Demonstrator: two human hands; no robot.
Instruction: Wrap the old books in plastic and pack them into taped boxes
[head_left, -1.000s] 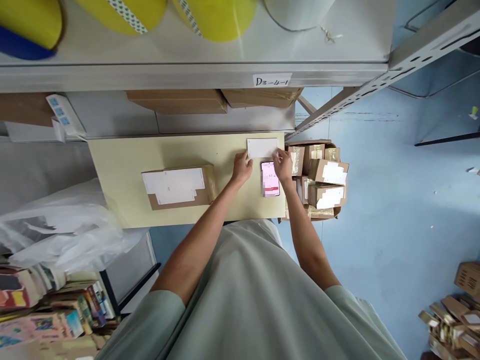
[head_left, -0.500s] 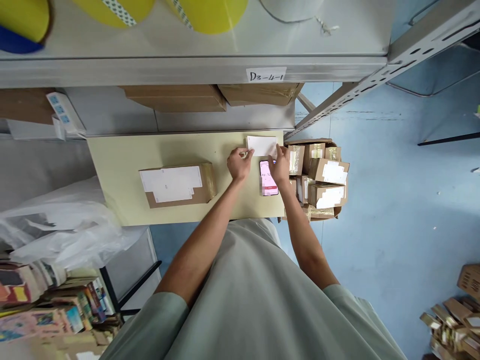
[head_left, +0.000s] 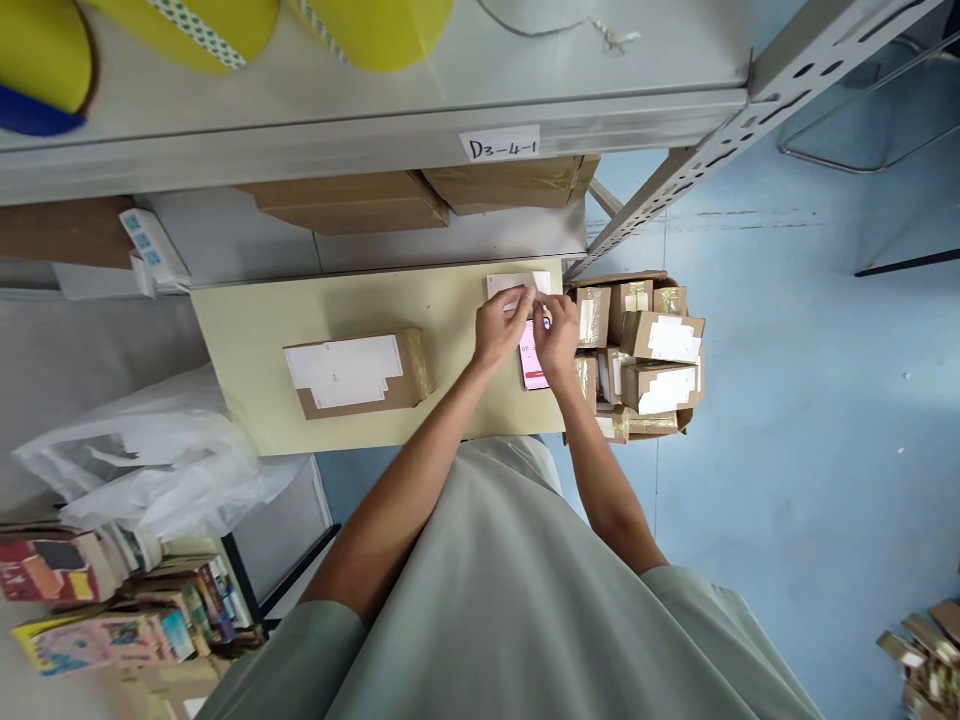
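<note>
My left hand [head_left: 501, 328] and my right hand [head_left: 556, 335] are close together over the far right part of the cream tabletop [head_left: 247, 350]. Their fingertips pinch near each other, and a small pale bit shows between them, too small to name. Just behind the fingers lies a white paper slip or label pad [head_left: 516, 281], partly covered by them. Under my right hand a phone [head_left: 534, 368] with a pink screen lies face up, its upper part hidden. To the left rests a taped brown carton [head_left: 358, 372] with white labels on top.
Against the table's right end stands an open box of small labelled cartons [head_left: 661, 338]. A grey metal shelf [head_left: 300, 145] with yellow rolls overhangs the far side. White plastic bags [head_left: 165, 450] hang at the left, above stacked books [head_left: 180, 600].
Both hands have come together over the white paper, my left hand moving right; they were apart at its two sides. The camera view has shifted slightly.
</note>
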